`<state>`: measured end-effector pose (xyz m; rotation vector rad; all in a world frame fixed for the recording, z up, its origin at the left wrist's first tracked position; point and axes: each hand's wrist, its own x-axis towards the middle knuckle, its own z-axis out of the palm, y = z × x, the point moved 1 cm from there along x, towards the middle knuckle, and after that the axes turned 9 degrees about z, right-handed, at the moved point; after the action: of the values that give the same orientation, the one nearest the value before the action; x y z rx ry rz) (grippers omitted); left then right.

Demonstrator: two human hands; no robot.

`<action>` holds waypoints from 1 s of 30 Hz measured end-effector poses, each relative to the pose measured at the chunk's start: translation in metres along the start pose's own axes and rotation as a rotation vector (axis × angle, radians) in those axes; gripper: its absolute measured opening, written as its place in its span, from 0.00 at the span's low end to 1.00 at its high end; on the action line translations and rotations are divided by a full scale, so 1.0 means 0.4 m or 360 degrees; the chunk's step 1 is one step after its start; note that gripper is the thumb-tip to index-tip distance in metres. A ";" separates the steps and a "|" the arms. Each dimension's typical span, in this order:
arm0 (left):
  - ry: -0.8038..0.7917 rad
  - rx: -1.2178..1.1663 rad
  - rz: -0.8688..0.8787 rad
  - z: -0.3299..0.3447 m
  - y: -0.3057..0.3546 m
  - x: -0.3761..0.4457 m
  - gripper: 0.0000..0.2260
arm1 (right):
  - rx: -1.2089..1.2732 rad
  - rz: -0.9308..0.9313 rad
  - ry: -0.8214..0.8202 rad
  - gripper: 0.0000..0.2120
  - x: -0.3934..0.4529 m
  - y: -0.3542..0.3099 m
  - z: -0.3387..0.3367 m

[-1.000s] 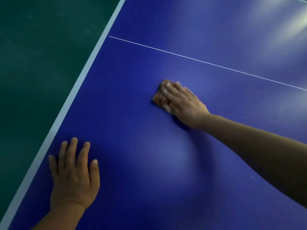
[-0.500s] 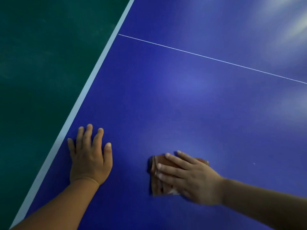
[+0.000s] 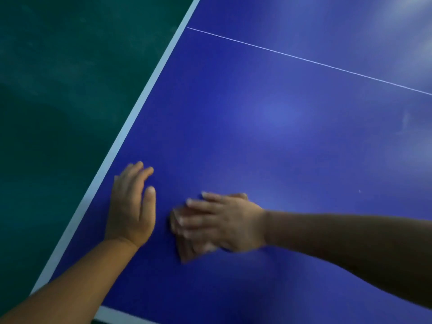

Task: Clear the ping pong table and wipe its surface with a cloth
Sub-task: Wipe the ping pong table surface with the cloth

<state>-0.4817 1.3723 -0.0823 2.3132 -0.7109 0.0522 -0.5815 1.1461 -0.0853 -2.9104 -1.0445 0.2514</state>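
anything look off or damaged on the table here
Nothing serious. A faint pale smear marks the blue table towards its right side, with a tiny speck below it, both unwiped. The right hand presses the brown cloth flat; the left hand rests alongside.

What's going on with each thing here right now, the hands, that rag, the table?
Left hand: flat on the table, fingers straight, holding nothing.
Right hand: pressing the cloth down, fingers straight.
Cloth: brown, folded, under the right hand.
Table: blue, nothing else on the part in view.
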 end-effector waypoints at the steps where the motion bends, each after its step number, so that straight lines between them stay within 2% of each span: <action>1: -0.0077 0.0069 0.0132 -0.004 0.012 -0.057 0.22 | 0.0045 -0.0056 -0.0027 0.27 -0.059 -0.001 0.010; 2: -0.0164 0.0128 0.0251 -0.006 0.027 -0.109 0.21 | 0.0066 0.0005 0.0023 0.26 -0.100 0.026 0.005; 3: -0.0261 0.0183 0.0347 -0.007 0.039 -0.157 0.21 | 0.0088 0.0198 0.0109 0.23 -0.128 0.078 -0.004; 5: -0.0464 0.0289 0.0487 -0.002 0.054 -0.231 0.22 | 0.0187 0.0978 0.0318 0.19 -0.183 0.216 -0.029; 7: -0.0636 0.0395 0.0569 0.006 0.057 -0.272 0.24 | 0.0246 0.1812 0.0363 0.24 -0.279 0.321 -0.037; 8: -0.0695 0.0443 0.0597 0.009 0.057 -0.280 0.25 | 0.0300 0.2081 0.0346 0.28 -0.325 0.337 -0.028; 9: -0.0726 0.0474 0.0613 0.010 0.056 -0.282 0.25 | 0.0344 0.2213 0.0344 0.31 -0.349 0.327 -0.011; 10: -0.0740 0.0487 0.0620 0.013 0.056 -0.280 0.26 | 0.0336 0.2253 0.0340 0.32 -0.356 0.293 0.007; 12: -0.0775 0.0488 0.0621 0.012 0.056 -0.280 0.26 | 0.0236 0.2076 0.0313 0.30 -0.347 0.162 0.035; 13: -0.0800 0.0481 0.0622 0.012 0.056 -0.281 0.26 | 0.0197 0.1883 0.0266 0.29 -0.349 0.073 0.049; 16: -0.0851 0.0493 0.0633 0.013 0.053 -0.279 0.26 | 0.0045 0.1018 0.0065 0.27 -0.395 -0.206 0.082; 17: -0.0852 0.0492 0.0630 0.013 0.052 -0.279 0.26 | 0.0049 0.0826 0.0010 0.27 -0.418 -0.225 0.078; 18: -0.0846 0.0480 0.0624 0.013 0.052 -0.277 0.25 | 0.0039 0.0753 0.0008 0.27 -0.436 -0.197 0.075; 19: -0.0835 0.0468 0.0618 0.014 0.052 -0.275 0.25 | -0.0008 0.0852 0.0046 0.27 -0.443 -0.143 0.076; 20: -0.0824 0.0457 0.0614 0.012 0.052 -0.274 0.25 | 0.0007 0.1131 0.0125 0.28 -0.443 -0.079 0.074; 22: -0.0820 0.0430 0.0598 0.011 0.055 -0.272 0.25 | 0.0207 0.1942 0.0291 0.28 -0.449 0.038 0.050; 23: -0.0815 0.0429 0.0594 0.012 0.056 -0.274 0.25 | 0.0331 0.2251 0.0346 0.27 -0.446 0.071 0.044; 24: -0.0814 0.0435 0.0593 0.012 0.055 -0.275 0.25 | 0.0408 0.2440 0.0376 0.26 -0.431 0.071 0.044; 26: -0.0808 0.0435 0.0582 0.012 0.053 -0.277 0.26 | 0.0400 0.2422 0.0384 0.26 -0.379 -0.010 0.052; 28: -0.0797 0.0428 0.0574 0.012 0.052 -0.279 0.26 | 0.0265 0.2017 0.0334 0.26 -0.349 -0.175 0.070; 30: -0.0789 0.0420 0.0571 0.012 0.054 -0.278 0.26 | 0.0168 0.1482 0.0167 0.24 -0.382 -0.371 0.100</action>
<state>-0.5876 1.4091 -0.0982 2.4379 -1.4401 -0.2902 -0.7975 1.1633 -0.0899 -3.0216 0.3846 0.1548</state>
